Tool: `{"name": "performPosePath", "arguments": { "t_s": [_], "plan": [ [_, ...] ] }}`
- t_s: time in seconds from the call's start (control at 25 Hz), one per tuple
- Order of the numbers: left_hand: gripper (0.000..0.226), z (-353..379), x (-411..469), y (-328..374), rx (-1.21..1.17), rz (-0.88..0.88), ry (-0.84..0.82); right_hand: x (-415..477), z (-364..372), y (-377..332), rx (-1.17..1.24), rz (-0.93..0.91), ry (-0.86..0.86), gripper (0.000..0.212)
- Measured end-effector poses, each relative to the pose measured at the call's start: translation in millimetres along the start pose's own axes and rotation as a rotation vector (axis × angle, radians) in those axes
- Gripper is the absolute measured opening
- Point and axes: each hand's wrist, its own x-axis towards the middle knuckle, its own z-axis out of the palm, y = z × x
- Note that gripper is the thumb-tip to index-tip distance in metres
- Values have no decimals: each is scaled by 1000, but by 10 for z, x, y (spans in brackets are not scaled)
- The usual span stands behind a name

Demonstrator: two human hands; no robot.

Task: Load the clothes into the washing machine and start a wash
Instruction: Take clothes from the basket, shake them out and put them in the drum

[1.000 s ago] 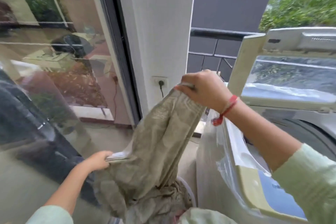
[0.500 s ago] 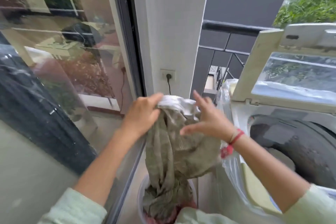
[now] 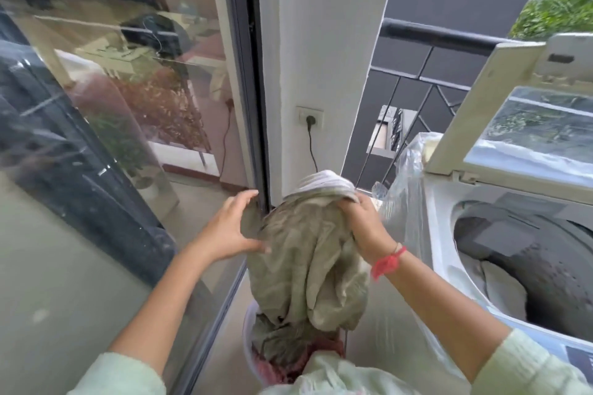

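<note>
A large olive-green cloth (image 3: pixel 305 253) with a white band at its top is bunched between both hands, above a laundry basket (image 3: pixel 248 346). My left hand (image 3: pixel 231 228) grips its left side. My right hand (image 3: pixel 362 224), with a red thread at the wrist, grips its upper right part. The cloth's lower end hangs into the basket, where pink clothes (image 3: pixel 288 369) lie. To the right stands a top-loading washing machine (image 3: pixel 439 234) with its lid (image 3: pixel 462 106) raised and its dark drum (image 3: pixel 529 253) open, some cloth inside it.
A glass sliding door (image 3: pixel 112 106) fills the left side. A white pillar (image 3: pixel 321 58) with a socket and plugged cord (image 3: pixel 309 119) stands behind the basket. Clear plastic wrap (image 3: pixel 401 189) covers the machine's left side. A dark balcony railing (image 3: pixel 433 38) runs behind.
The cloth was stretched out between raised right hand and low left hand; both hands have since gathered it into a bundle and lowered it slightly toward the basket.
</note>
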Motion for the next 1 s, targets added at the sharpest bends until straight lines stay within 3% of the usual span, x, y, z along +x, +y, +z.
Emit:
{"name": "performPosePath", "arguments": {
  "t_s": [0.08, 0.12, 0.16, 0.28, 0.44, 0.52, 0.64, 0.76, 0.84, 0.92, 1.0],
  "plan": [
    [141, 483, 24, -204, -103, 11, -204, -127, 118, 104, 199, 164, -71, 10],
    [139, 757, 27, -271, -164, 43, -261, -195, 164, 93, 114, 143, -142, 17],
    [122, 976, 19, -281, -217, 45, -296, -224, 187, 85, 15, 102, -210, 29],
    [12, 1459, -19, -215, -397, -13, -248, -227, 97, 81, -268, 39, -362, 44],
    [21, 1961, -115, -389, -568, -183, -36, 87, -32, 667, -864, 266, -211, 56],
    [13, 2251, -238, -675, -573, -299, -35, 347, -4, 1317, -1163, 470, -312, 56],
    [20, 2640, -412, -1096, -556, -396, -80, 527, 178, 2382, -1323, 659, -569, 43],
    [18, 3003, -470, -1464, -668, -522, -119, 495, 417, 3271, -1374, 517, -745, 57],
    [16, 3332, -584, -1530, -809, -558, -182, 525, 616, 3767, -1292, 495, -802, 53],
    [18, 3579, -811, -1372, -885, -599, -245, 597, 783, 4124, -1117, 590, -650, 47],
    [18, 3763, -1026, -1266, -1059, -760, -77, 646, 969, 4453, -1003, 736, -565, 62]
  ]
}}
